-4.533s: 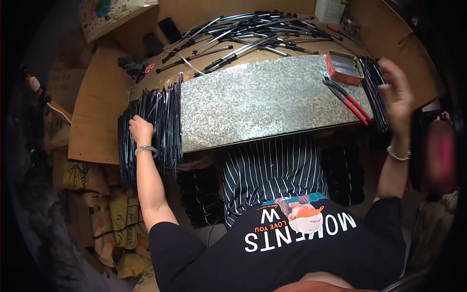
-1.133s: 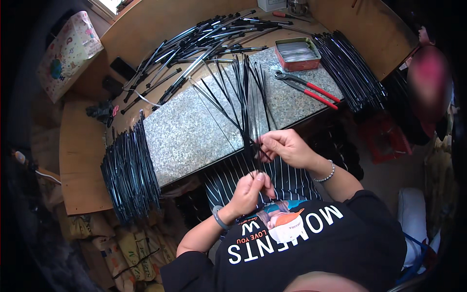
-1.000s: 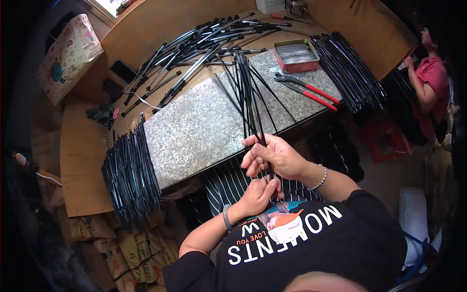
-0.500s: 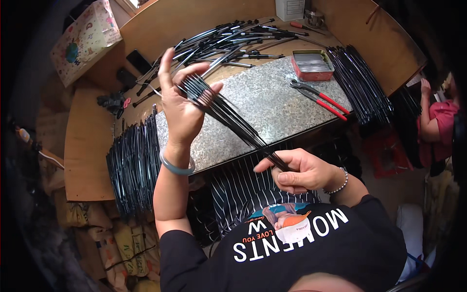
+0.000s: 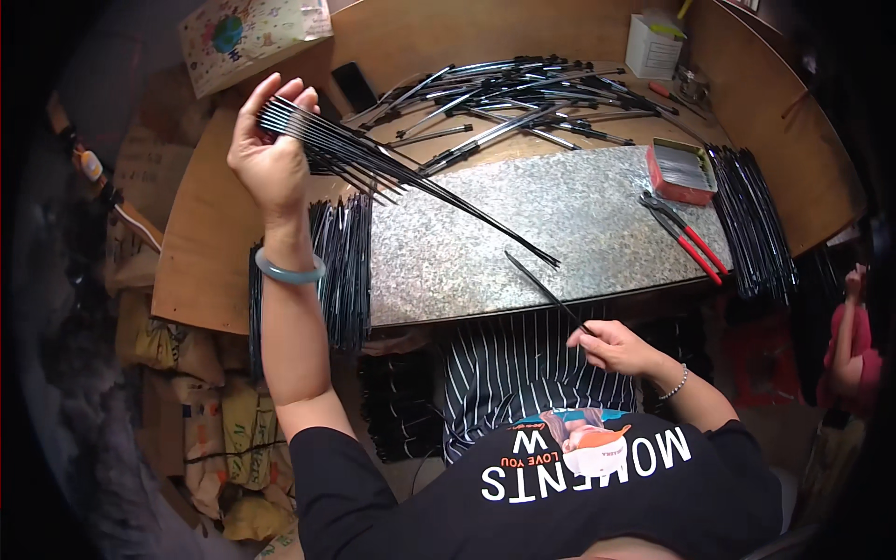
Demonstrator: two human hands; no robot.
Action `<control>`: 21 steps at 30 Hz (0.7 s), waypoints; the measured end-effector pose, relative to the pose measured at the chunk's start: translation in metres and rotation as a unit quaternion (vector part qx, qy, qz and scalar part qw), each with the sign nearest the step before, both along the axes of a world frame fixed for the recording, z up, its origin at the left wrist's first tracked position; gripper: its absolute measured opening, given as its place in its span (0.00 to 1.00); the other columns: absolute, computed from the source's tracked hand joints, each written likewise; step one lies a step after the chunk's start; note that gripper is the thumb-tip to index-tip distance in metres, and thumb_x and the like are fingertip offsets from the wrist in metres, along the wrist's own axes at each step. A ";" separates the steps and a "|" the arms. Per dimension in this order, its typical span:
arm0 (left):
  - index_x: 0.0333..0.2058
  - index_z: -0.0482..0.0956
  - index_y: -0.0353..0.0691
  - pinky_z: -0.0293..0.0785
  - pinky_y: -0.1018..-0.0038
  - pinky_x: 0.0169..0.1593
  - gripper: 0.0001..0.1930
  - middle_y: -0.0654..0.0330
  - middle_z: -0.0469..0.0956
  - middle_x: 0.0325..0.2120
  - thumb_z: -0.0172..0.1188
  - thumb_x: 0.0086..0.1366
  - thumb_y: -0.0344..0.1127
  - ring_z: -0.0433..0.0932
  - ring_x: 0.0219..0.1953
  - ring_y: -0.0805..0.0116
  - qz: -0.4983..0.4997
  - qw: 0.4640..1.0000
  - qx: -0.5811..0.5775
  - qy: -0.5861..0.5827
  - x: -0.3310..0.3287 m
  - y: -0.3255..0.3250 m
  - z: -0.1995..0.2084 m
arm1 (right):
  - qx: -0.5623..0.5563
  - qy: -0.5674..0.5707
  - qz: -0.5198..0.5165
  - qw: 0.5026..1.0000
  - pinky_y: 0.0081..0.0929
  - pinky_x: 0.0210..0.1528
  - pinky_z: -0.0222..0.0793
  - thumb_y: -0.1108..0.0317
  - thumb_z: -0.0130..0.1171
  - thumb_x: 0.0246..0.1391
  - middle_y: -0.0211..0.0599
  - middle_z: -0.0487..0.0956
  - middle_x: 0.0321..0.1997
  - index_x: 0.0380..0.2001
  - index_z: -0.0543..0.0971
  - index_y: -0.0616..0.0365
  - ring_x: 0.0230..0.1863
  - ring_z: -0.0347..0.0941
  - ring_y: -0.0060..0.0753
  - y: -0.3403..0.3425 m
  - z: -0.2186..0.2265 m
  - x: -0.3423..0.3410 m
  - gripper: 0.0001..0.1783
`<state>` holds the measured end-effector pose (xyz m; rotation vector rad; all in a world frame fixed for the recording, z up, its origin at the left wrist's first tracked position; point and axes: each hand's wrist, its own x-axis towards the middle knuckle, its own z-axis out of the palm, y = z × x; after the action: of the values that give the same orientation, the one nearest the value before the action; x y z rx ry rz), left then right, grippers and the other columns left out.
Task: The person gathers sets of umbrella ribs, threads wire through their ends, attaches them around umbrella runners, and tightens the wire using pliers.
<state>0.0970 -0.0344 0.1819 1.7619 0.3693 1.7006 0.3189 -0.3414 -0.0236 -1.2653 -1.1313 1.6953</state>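
My left hand (image 5: 271, 173) is raised at the left, its fingers closed round a fanned bundle of thin black rods (image 5: 359, 154). The bundle slants down to the right over a speckled stone slab (image 5: 467, 261), and a few rods reach farther than the others. My right hand (image 5: 621, 349) is at the slab's near edge above my lap. Between its thumb and fingers is one black rod (image 5: 549, 294), pointing up and left. The free tip of that rod lies apart from the bundle's far ends.
Dense stacks of black rods flank the slab at the left (image 5: 341, 266) and right (image 5: 751, 229). Red-handled pincers (image 5: 695, 247) lie by a red tin (image 5: 679, 194) of thin pieces. Behind are a loose rod pile (image 5: 513, 93) and a phone (image 5: 354, 88). Another person's arm (image 5: 845, 331) shows at far right.
My left hand has swung left with the bundle, and the bundle's lower ends have come out of my right hand. My right hand now has a single rod. The view has shifted too.
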 end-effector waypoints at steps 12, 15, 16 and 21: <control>0.43 0.74 0.32 0.76 0.81 0.41 0.17 0.57 0.78 0.35 0.63 0.52 0.21 0.77 0.35 0.75 -0.046 0.996 -0.015 0.077 0.017 -0.058 -0.001 | 0.154 0.026 0.020 0.988 0.24 0.47 0.67 0.59 0.41 0.63 0.40 0.74 0.40 0.61 0.53 0.64 0.43 0.69 0.25 0.127 0.056 -0.039 0.28; 0.46 0.71 0.32 0.75 0.80 0.41 0.20 0.57 0.78 0.35 0.63 0.52 0.22 0.77 0.35 0.74 -0.062 0.993 -0.022 0.102 0.033 -0.071 -0.012 | 0.023 0.328 0.063 0.942 0.18 0.35 0.71 0.61 0.41 0.63 0.38 0.74 0.35 0.59 0.57 0.66 0.33 0.71 0.22 0.094 0.110 -0.037 0.26; 0.48 0.68 0.32 0.76 0.80 0.41 0.24 0.57 0.78 0.35 0.63 0.52 0.22 0.77 0.35 0.73 -0.053 0.992 -0.002 0.119 0.041 -0.075 -0.013 | 0.077 0.305 0.069 0.947 0.15 0.27 0.67 0.62 0.41 0.63 0.35 0.73 0.30 0.58 0.59 0.67 0.25 0.68 0.18 0.083 0.120 -0.034 0.25; 0.57 0.54 0.35 0.73 0.80 0.44 0.39 0.57 0.77 0.36 0.68 0.50 0.29 0.77 0.38 0.72 -0.076 0.983 -0.063 0.154 0.071 -0.092 -0.062 | 0.174 0.190 -0.036 0.966 0.07 0.09 0.52 0.65 0.39 0.63 0.26 0.67 0.16 0.55 0.62 0.70 0.09 0.53 0.10 0.045 0.156 -0.004 0.22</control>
<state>0.1682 -0.1267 0.1197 1.9086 0.4536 1.2735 0.3150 -0.2967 0.1320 -0.7168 -1.0735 1.5196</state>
